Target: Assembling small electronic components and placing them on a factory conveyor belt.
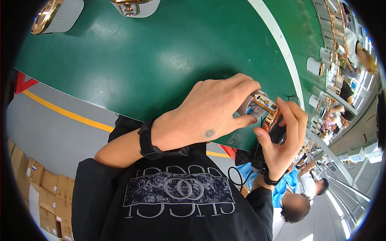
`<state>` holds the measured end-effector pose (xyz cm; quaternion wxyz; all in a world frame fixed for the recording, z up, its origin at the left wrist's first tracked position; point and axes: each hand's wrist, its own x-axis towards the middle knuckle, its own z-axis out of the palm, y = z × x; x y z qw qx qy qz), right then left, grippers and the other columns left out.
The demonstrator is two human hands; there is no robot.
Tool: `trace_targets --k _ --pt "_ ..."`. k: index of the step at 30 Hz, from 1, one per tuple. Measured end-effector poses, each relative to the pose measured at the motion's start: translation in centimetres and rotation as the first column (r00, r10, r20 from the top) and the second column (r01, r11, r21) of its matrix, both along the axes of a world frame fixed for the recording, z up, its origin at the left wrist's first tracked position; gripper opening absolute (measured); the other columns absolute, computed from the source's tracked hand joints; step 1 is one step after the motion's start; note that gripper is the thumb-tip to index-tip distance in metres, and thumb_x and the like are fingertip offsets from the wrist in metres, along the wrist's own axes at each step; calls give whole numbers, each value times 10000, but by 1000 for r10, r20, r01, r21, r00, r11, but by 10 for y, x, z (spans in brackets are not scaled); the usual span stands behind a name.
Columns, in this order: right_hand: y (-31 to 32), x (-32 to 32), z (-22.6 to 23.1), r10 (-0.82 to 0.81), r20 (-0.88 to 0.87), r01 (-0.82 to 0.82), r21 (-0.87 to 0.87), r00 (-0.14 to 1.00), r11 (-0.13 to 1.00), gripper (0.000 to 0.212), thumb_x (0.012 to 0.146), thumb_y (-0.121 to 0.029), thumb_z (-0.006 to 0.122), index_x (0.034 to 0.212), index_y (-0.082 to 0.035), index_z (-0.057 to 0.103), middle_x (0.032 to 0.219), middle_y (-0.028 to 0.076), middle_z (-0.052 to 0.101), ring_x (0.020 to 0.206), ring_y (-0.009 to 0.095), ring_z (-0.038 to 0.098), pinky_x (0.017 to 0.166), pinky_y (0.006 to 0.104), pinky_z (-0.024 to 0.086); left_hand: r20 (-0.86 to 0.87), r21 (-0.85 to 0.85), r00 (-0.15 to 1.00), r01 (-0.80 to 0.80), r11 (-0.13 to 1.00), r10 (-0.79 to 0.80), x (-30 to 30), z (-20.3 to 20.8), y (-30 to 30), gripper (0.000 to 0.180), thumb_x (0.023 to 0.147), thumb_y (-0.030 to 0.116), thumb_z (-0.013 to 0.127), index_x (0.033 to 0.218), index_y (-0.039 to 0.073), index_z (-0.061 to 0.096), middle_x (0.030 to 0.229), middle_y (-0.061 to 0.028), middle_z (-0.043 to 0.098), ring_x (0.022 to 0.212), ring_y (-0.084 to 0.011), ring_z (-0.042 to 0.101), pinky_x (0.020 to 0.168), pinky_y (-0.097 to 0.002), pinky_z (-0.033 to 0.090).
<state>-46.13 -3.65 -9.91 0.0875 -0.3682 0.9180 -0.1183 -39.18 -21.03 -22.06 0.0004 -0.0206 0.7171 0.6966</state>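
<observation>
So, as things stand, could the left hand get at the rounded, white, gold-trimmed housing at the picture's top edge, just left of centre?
Probably not without letting go: the left hand grips a white piece with a gold-rimmed panel. Otherwise perhaps: only green tabletop shows between hand and housing, some reach away.

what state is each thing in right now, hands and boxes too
Left hand: thumb and fingers closed on the white-and-gold device
Right hand: fingers curled at the device's gold side
White-and-gold device: held between both hands, partly hidden
Far-left housing: on the green table, not held
Left wristband: worn round the wrist
Cardboard boxes: stacked, apparently closed
</observation>
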Motion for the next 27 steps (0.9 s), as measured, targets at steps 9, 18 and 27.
trace_targets --k 9,18,27 --pt "-19 -4 -2 -10 -28 10 9 1000 1000 731 678 -290 969 1309 -34 705 1237 127 599 1023 259 638 836 378 544 -39 -27 999 22 999 -23 -6 -4 -13 588 815 223 871 1309 47 605 1264 -102 666 920 -275 727 788 -393 580" --pt "-30 0 12 -72 -25 74 77 997 994 738 713 -368 941 1334 -40 711 1194 100 612 993 230 619 797 339 511 -56 -30 997 48 998 -49 -5 3 -16 655 792 246 879 1348 52 592 1306 -89 665 1009 -313 719 833 -415 574" --pt "-41 -4 4 6 -51 0 126 999 992 729 702 -268 958 1343 -39 699 1242 120 611 986 265 649 796 369 553 -82 -41 995 46 998 -50 -11 3 -22 633 827 180 839 1383 36 573 1314 -120 663 1030 -327 711 842 -414 578"
